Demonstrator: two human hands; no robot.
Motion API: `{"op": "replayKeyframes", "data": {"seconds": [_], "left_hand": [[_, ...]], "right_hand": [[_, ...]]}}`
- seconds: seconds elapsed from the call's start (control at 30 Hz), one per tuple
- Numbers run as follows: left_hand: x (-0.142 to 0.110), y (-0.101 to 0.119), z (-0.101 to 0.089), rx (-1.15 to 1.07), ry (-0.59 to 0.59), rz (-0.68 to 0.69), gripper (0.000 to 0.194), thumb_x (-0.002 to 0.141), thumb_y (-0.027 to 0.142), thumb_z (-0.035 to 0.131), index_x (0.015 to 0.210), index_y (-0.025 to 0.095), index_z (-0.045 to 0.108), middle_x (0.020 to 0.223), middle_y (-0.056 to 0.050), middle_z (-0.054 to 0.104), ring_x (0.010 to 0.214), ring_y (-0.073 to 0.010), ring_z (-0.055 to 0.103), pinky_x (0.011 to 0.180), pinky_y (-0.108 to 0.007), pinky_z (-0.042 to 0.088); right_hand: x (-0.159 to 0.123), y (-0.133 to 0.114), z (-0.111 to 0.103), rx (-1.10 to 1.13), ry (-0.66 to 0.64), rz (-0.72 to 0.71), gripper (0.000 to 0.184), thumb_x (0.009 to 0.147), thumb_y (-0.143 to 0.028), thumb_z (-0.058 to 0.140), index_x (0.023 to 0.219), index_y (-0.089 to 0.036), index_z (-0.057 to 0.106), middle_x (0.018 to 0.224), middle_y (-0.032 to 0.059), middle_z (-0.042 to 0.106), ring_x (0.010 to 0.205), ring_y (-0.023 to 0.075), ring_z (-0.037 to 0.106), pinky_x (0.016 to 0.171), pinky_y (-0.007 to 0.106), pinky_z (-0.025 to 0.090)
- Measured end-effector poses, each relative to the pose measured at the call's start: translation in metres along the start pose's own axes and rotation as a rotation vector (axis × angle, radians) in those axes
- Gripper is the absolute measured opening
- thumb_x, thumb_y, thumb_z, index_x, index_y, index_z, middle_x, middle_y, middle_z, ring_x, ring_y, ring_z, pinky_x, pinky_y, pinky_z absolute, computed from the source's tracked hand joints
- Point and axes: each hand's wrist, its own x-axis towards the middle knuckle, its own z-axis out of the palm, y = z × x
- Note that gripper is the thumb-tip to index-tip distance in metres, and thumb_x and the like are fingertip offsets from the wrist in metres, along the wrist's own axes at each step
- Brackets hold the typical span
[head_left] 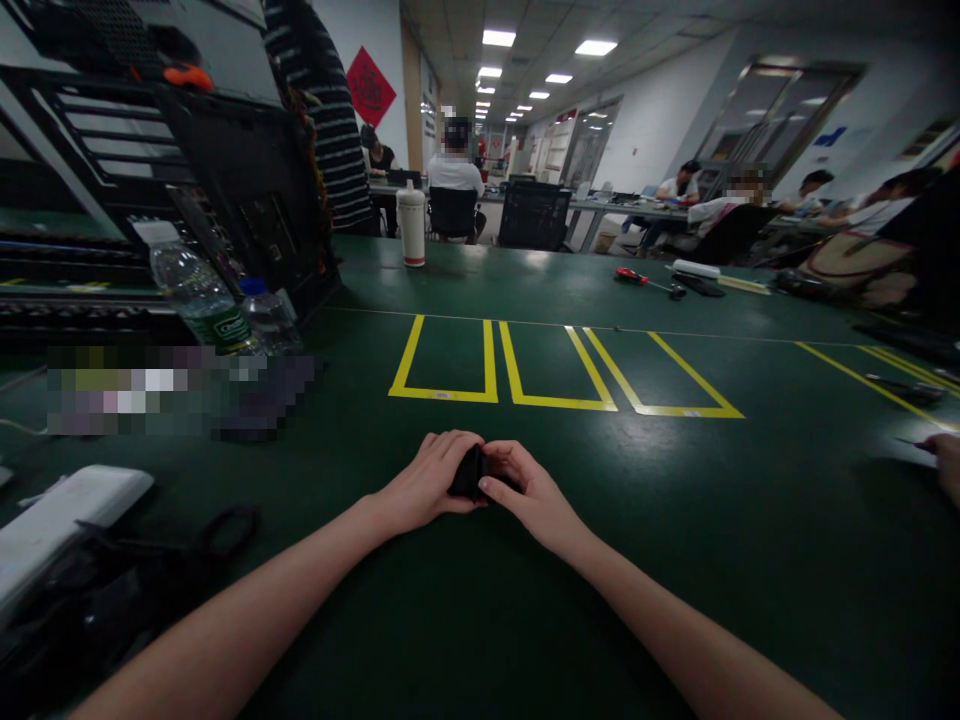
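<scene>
Just in front of me, on the green tabletop (pixel 480 620), my two hands meet around a small black box-like object (pixel 466 474). My left hand (pixel 427 478) curls over it from the left, fingers across the top and thumb low on the near side. From the right, my right hand (pixel 529 492) closes its thumb and fingers at the object's right edge. Much of the object is covered by the fingers, so its exact kind cannot be made out.
Yellow tape outlines (pixel 562 402) lie beyond my hands. At left are water bottles (pixel 225 322), a white power strip (pixel 75 515) and dark cables (pixel 120 590). A white cup (pixel 412 225) and a red screwdriver (pixel 631 275) stand farther back. Another person's hand (pixel 949 465) is at far right.
</scene>
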Motion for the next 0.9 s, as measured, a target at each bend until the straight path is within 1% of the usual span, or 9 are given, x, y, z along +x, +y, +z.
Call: {"op": "replayKeyframes", "data": {"seconds": [0.2,0.33,0.43,0.53,0.6,0.67,0.77,0.83,0.9], "left_hand": [[-0.0005,0.0025,-0.0027,-0.01,-0.011,-0.009,0.055,0.073,0.028,0.062,0.118,0.023,0.031,0.117,-0.008,0.046,0.106,-0.0235,0.045,0.086,-0.039,0.036],[0.0001,0.0019,-0.0015,0.0,-0.004,-0.008,0.056,0.073,0.029,0.062,0.118,0.022,0.031,0.117,-0.008,0.045,0.106,-0.0234,0.045,0.086,-0.039,0.036],[0.0003,0.0017,-0.0012,0.005,-0.009,-0.014,0.056,0.072,0.03,0.063,0.118,0.022,0.031,0.116,-0.008,0.046,0.106,-0.0232,0.045,0.087,-0.039,0.036],[0.0,0.0022,-0.0018,-0.007,-0.011,-0.009,0.055,0.073,0.029,0.062,0.118,0.022,0.031,0.117,-0.008,0.045,0.106,-0.0223,0.045,0.088,-0.039,0.035],[-0.0001,0.0021,-0.0018,-0.009,-0.011,-0.006,0.054,0.073,0.029,0.062,0.117,0.022,0.031,0.117,-0.007,0.045,0.106,-0.0218,0.045,0.088,-0.038,0.035],[-0.0001,0.0013,-0.001,-0.004,-0.008,-0.004,0.055,0.072,0.029,0.062,0.117,0.021,0.031,0.116,-0.008,0.046,0.105,-0.0221,0.045,0.088,-0.038,0.035],[0.0001,-0.0005,0.0009,0.011,0.005,0.005,0.058,0.071,0.027,0.064,0.117,0.021,0.03,0.116,-0.008,0.046,0.105,-0.0231,0.044,0.087,-0.039,0.035],[0.0001,-0.001,0.0015,0.014,0.003,0.007,0.058,0.071,0.025,0.064,0.117,0.021,0.03,0.117,-0.008,0.045,0.106,-0.023,0.044,0.088,-0.039,0.035],[0.0002,-0.0008,0.0015,0.009,-0.004,0.001,0.056,0.072,0.026,0.063,0.117,0.021,0.031,0.116,-0.008,0.045,0.106,-0.0229,0.044,0.088,-0.039,0.035]], "right_hand": [[-0.0027,-0.0014,-0.0015,0.013,-0.045,-0.007,0.024,0.075,-0.019,0.057,0.096,-0.023,0.047,0.103,0.0016,0.053,0.105,0.0182,0.051,0.089,0.038,0.042],[-0.0026,-0.0021,0.0006,0.035,-0.022,-0.008,0.017,0.077,-0.024,0.055,0.093,-0.022,0.049,0.101,0.0019,0.054,0.101,0.0189,0.053,0.084,0.037,0.046],[-0.0012,0.0007,0.0018,0.028,0.021,-0.013,0.017,0.077,-0.024,0.054,0.093,-0.022,0.049,0.098,0.0017,0.055,0.098,0.0181,0.055,0.086,0.037,0.045],[0.0,0.0031,0.0011,-0.009,0.039,0.017,0.023,0.077,-0.024,0.055,0.098,-0.022,0.047,0.1,0.0024,0.055,0.099,0.0176,0.053,0.089,0.038,0.042],[0.0003,0.0027,-0.0003,-0.036,0.017,0.032,0.026,0.078,-0.025,0.054,0.102,-0.022,0.046,0.103,0.003,0.055,0.101,0.0174,0.052,0.092,0.039,0.04],[0.0002,0.0006,-0.0018,-0.035,-0.03,0.017,0.027,0.079,-0.023,0.053,0.105,-0.022,0.046,0.105,0.003,0.054,0.102,0.017,0.051,0.092,0.039,0.039],[-0.0006,-0.0025,-0.0035,0.01,-0.1,-0.026,0.028,0.076,-0.019,0.057,0.102,-0.023,0.047,0.104,0.0017,0.053,0.102,0.0167,0.052,0.092,0.038,0.04],[-0.0011,-0.0024,-0.0037,0.032,-0.103,-0.031,0.029,0.073,-0.019,0.06,0.099,-0.023,0.047,0.104,0.0012,0.052,0.101,0.0174,0.053,0.09,0.038,0.042],[-0.0012,-0.0005,-0.0031,0.045,-0.073,-0.013,0.025,0.074,-0.023,0.059,0.096,-0.023,0.048,0.103,0.0015,0.052,0.099,0.0184,0.054,0.085,0.037,0.045]]}}
